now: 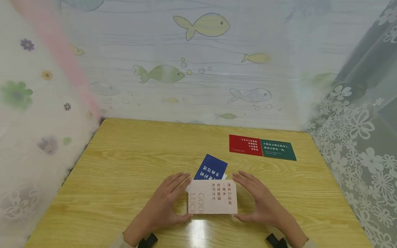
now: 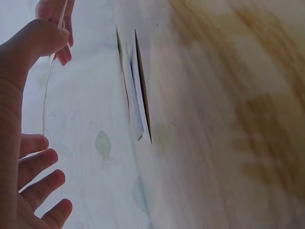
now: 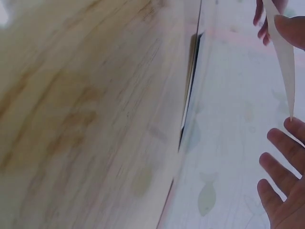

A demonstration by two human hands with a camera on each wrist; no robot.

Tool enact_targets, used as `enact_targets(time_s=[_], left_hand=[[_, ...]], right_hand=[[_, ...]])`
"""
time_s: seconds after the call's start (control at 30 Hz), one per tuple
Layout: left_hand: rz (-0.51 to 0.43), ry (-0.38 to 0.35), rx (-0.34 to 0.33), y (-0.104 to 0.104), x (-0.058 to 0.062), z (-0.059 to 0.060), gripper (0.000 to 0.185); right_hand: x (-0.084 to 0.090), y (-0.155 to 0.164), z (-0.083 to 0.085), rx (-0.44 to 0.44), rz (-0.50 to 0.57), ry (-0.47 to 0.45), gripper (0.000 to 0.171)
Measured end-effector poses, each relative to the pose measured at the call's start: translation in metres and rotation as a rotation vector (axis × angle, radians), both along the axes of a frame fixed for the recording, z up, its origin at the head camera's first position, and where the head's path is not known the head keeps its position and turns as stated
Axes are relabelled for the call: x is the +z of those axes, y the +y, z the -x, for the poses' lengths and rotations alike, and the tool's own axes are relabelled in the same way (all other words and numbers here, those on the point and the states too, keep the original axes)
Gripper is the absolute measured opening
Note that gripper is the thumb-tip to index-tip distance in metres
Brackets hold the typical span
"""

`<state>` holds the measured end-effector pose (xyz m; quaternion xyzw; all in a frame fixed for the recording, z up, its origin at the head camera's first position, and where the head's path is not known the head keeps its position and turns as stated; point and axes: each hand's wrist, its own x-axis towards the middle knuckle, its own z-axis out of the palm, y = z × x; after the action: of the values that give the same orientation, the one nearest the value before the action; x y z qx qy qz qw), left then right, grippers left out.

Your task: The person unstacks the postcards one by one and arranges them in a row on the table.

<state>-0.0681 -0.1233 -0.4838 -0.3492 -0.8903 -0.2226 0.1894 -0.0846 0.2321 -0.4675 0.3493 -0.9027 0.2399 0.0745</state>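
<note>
A pale pink card (image 1: 214, 198) printed with characters and "GOOD LUCK" lettering is held up over the table between both hands. My left hand (image 1: 165, 199) pinches its left side, thumb at the near corner and index finger at the far one. On the opposite side, my right hand (image 1: 263, 201) pinches the card the same way. Its other fingers (image 3: 281, 181) spread out free in the right wrist view. Just beyond the held card lies a blue card (image 1: 212, 165) with white characters, resting askew on a white card (image 1: 224, 176) that shows only at its corners.
Farther back on the wooden table (image 1: 139, 148), a red card (image 1: 245, 144) and a dark green card (image 1: 278, 149) lie side by side. A fish-patterned curtain (image 1: 204, 51) hangs behind the table, with floral fabric at left and lace (image 1: 341, 120) at right.
</note>
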Motion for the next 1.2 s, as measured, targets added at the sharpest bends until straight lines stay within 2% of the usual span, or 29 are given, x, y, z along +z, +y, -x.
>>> enact_targets(time_s=[0.23,0.4,0.57,0.77,1.0,1.2], left_hand=[[0.033,-0.024,0.030,0.001,-0.004,0.003,0.101],[0.055,-0.040,0.046,0.001,-0.006,0.007,0.100],[0.086,-0.085,0.077,0.002,-0.006,0.011,0.099],[0.094,-0.122,0.076,0.001,-0.006,0.021,0.099],[0.113,-0.162,0.084,-0.003,-0.008,0.039,0.096],[0.117,-0.219,0.084,-0.004,-0.005,0.057,0.095]], right_hand=[[-0.003,-0.001,0.007,0.022,-0.021,0.038,0.114],[-0.006,-0.002,0.013,0.013,-0.064,0.039,0.112],[-0.011,-0.003,0.022,0.018,-0.077,0.029,0.112],[-0.013,-0.005,0.033,0.016,-0.079,-0.031,0.110],[-0.012,-0.011,0.049,-0.007,-0.092,-0.126,0.106],[-0.014,-0.014,0.068,-0.013,-0.090,-0.213,0.103]])
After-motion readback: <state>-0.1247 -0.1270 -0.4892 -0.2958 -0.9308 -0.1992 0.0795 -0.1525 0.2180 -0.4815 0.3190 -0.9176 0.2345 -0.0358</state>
